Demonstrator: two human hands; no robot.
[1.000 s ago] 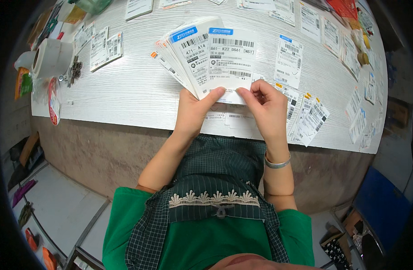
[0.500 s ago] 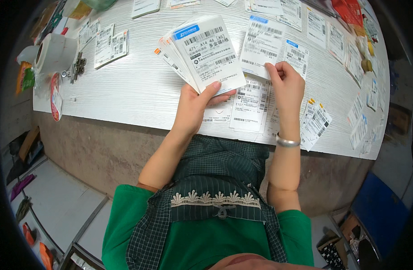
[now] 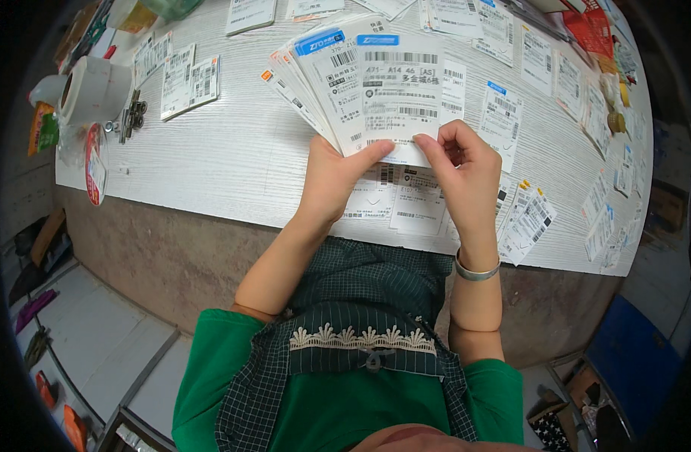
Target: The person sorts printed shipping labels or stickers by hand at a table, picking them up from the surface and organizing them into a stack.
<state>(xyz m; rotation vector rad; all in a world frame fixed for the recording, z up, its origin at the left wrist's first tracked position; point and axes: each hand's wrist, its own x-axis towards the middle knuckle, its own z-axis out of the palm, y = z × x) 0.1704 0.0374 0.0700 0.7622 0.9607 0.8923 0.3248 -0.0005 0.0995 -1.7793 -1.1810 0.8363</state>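
Observation:
My left hand (image 3: 324, 181) grips a fanned stack of white shipping labels (image 3: 335, 90), its thumb pressed over their lower edge. Several have blue or orange marks at the top. The front label (image 3: 398, 94), blue-headed, sticks out to the right of the fan. At its lower right corner, my right hand (image 3: 466, 160) pinches it between thumb and fingers, while the left thumb also touches its bottom edge. Below both hands, more labels (image 3: 417, 205) lie on the table, partly covered. One blue-marked label (image 3: 500, 120) lies just right of my right hand.
Label piles (image 3: 191, 83) lie at the left, others (image 3: 527, 218) near the front edge and along the right. A white roll (image 3: 97, 89) stands by a small metal cluster (image 3: 134, 117) at the far left. Red mesh (image 3: 588, 34) sits at the back right of the white table (image 3: 247, 166).
My right hand has come left from a label on the table to the stack's front label. That label has shifted right, baring another blue-headed one behind it.

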